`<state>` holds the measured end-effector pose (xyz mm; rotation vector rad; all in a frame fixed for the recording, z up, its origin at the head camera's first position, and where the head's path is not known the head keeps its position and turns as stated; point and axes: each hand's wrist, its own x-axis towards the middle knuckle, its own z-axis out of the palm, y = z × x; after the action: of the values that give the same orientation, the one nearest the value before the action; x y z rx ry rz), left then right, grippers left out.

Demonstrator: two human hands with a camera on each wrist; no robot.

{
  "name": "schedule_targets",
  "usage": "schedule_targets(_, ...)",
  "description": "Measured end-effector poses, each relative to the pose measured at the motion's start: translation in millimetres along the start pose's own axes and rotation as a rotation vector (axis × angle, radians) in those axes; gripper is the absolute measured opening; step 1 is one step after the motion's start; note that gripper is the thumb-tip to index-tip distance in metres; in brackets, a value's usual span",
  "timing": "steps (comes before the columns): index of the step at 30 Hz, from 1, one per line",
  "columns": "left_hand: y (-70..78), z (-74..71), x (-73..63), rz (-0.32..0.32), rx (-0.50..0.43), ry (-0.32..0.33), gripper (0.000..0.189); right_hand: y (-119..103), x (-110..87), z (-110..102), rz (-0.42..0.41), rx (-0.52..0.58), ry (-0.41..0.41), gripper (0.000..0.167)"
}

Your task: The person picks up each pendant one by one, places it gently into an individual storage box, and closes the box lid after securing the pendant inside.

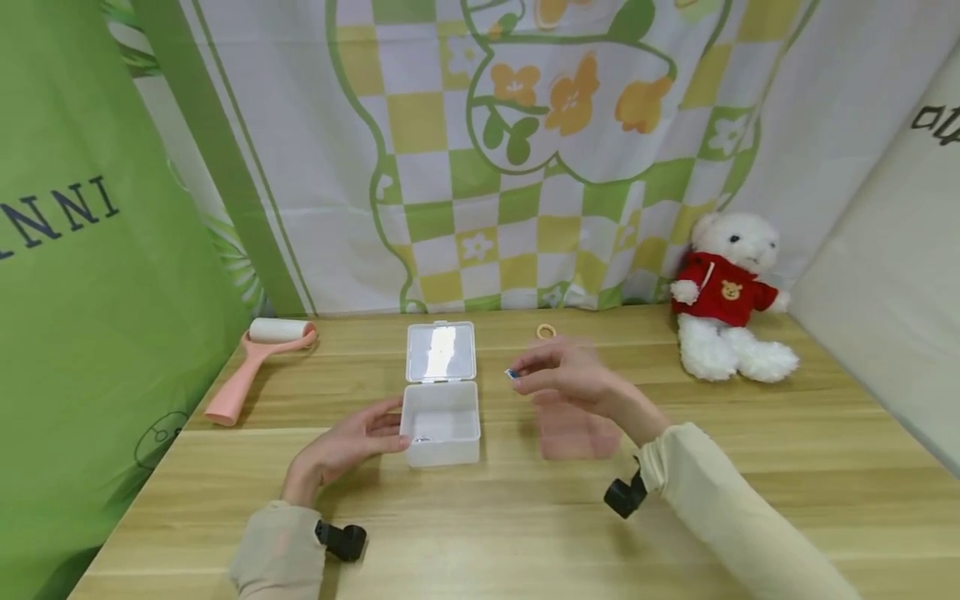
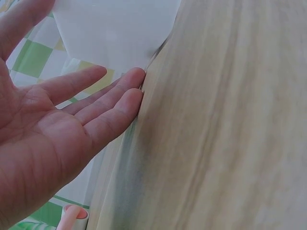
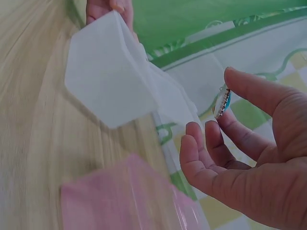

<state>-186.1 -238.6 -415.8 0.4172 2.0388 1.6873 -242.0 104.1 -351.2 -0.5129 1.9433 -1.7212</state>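
Observation:
A translucent white plastic box [image 1: 441,452] stands on the table with its hinged lid laid back. Small silvery pieces [image 1: 422,439] lie inside, at its near left corner. My left hand [image 1: 358,436] is at the box's left side, thumb against the near corner, the other fingers [image 2: 112,110] fairly straight beside it. To the right of the box, my right hand [image 1: 566,375] is raised and pinches a small jewelled ornament [image 3: 222,101] between thumb and index finger. The ornament has a blue-green face and a beaded edge. Below that hand lies a see-through pink box [image 1: 577,433], partly hidden.
Behind the right hand lies a small yellow-orange ring [image 1: 546,331]. A pink-handled lint roller [image 1: 255,358] rests at the table's left side. At the back right sits a white teddy bear [image 1: 723,292] in a red hoodie. A patterned curtain [image 1: 480,208] hangs behind the table.

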Motion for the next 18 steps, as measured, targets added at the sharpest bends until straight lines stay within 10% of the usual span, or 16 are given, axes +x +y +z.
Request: schedule_targets(18,-0.4,-0.7,0.8,0.004,0.005,-0.003,0.079,-9,38.0,58,0.070,0.008,-0.122,0.031)
